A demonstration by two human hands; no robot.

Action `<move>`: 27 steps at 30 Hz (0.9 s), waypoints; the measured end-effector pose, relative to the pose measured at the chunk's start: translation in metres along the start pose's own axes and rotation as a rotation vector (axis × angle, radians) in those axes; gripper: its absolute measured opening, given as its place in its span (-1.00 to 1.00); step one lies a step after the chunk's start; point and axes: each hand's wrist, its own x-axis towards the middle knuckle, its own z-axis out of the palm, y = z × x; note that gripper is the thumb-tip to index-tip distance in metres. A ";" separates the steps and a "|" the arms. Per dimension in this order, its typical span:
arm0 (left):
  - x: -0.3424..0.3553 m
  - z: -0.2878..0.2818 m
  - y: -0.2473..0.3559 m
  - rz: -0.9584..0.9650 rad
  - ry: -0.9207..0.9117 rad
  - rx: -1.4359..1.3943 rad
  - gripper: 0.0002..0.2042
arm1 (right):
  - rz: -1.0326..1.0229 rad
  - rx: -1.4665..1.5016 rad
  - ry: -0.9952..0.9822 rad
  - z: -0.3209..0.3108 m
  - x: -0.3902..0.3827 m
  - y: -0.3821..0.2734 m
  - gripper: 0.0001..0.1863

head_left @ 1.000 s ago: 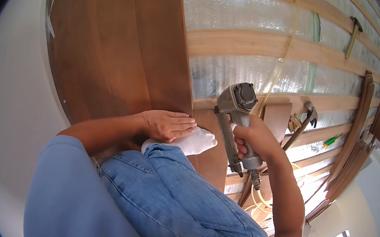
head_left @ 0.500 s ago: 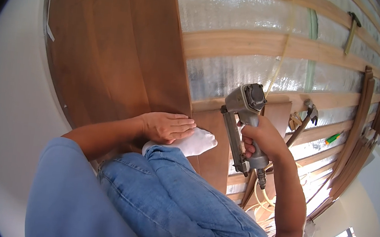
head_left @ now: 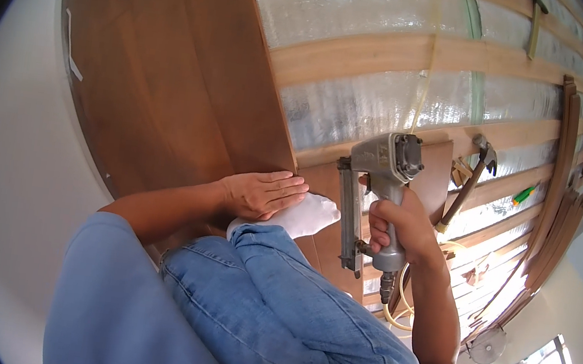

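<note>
My right hand point(head_left: 401, 226) grips the handle of a grey pneumatic nail gun point(head_left: 380, 160), its fingers wrapped round it. The gun is held up over the wooden battens, its long magazine on the left side and a pale air hose point(head_left: 398, 312) joined to the handle's lower end. My left hand point(head_left: 265, 195) lies flat with fingers stretched out, next to my white-socked foot point(head_left: 307, 216) and the end of a brown floorboard point(head_left: 246, 80). The thumb is hidden. Another brown board point(head_left: 321, 263) lies under and beyond the foot.
Light wooden battens point(head_left: 368, 51) run across silver foil sheeting point(head_left: 345, 108). A claw hammer point(head_left: 470, 180) lies to the right, near a green-handled tool point(head_left: 523, 195); another hammer point(head_left: 534, 26) lies farther off. Stacked boards point(head_left: 556, 239) stand at the right. A white wall point(head_left: 5, 144) borders the left.
The nail gun in my right hand has turned a little, its head shifting right and its magazine standing more upright. My left hand stays flat by the foot; the view has shifted slightly.
</note>
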 end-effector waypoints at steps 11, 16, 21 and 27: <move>-0.014 0.013 -0.005 0.009 0.002 -0.070 -0.37 | 0.045 -0.125 -0.171 0.042 0.040 0.009 -0.60; -0.017 0.017 -0.006 0.036 0.014 -0.141 -0.34 | 0.073 -0.218 -0.153 0.050 0.042 0.005 -0.60; -0.018 0.019 -0.008 0.066 0.015 -0.061 -0.34 | 0.093 -0.308 -0.171 0.048 0.050 0.001 -0.64; -0.021 0.017 -0.009 0.081 -0.003 -0.019 -0.37 | 0.075 -0.409 -0.085 0.064 0.044 0.005 -0.84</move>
